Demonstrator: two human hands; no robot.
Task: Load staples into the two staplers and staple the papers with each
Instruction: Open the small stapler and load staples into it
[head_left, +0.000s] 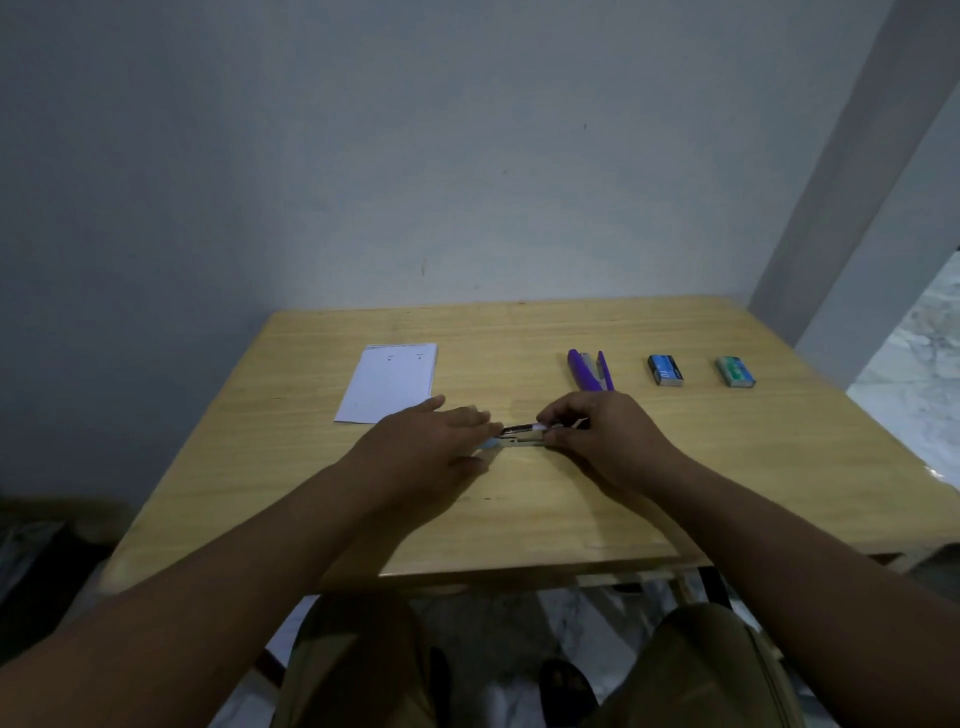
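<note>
Wooden table (519, 519) fills the view. Nearest, both hands meet at a small stapler (522, 434): left hand (431, 447) holds one end, fingers nearly straight; right hand (602, 434) pinches the other. Beyond it lie papers (389, 382), purple stapler (589, 370), blue box (665, 370), green box (734, 371).

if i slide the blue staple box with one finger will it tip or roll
The blue staple box lies flat on the wooden table, low and squat, so it probably slides rather than tips. Its flat faces should not roll. It looks small, so likely light and easily nudged askew.
</note>
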